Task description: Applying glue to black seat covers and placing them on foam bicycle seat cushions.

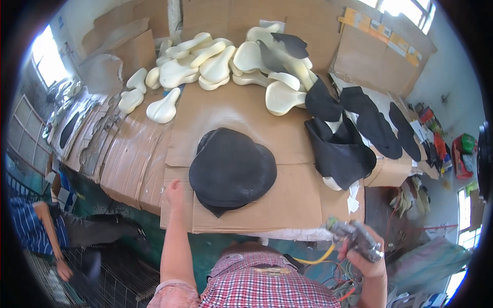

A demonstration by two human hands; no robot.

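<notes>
A stack of black saddle-cover sheets (233, 167) lies in front of me on the cardboard-covered table. My left hand (174, 192) is beside the stack's left edge, apart from it, with its fingers loosely out and nothing in them. At the lower right my right hand (371, 261) is wrapped round a metal spray gun (362, 241). A yellow hose (318, 259) runs near the gun, its far end hidden. To the right of the stack, a folded black cover (341, 154) lies over a cream foam piece (333, 184).
Cream bicycle-saddle foams (177, 72) are heaped along the table's back. More black sheets (379, 128) lie at the right. Cardboard (141, 172) covers the table. Another person's hand (64, 270) and striped sleeve show at the lower left.
</notes>
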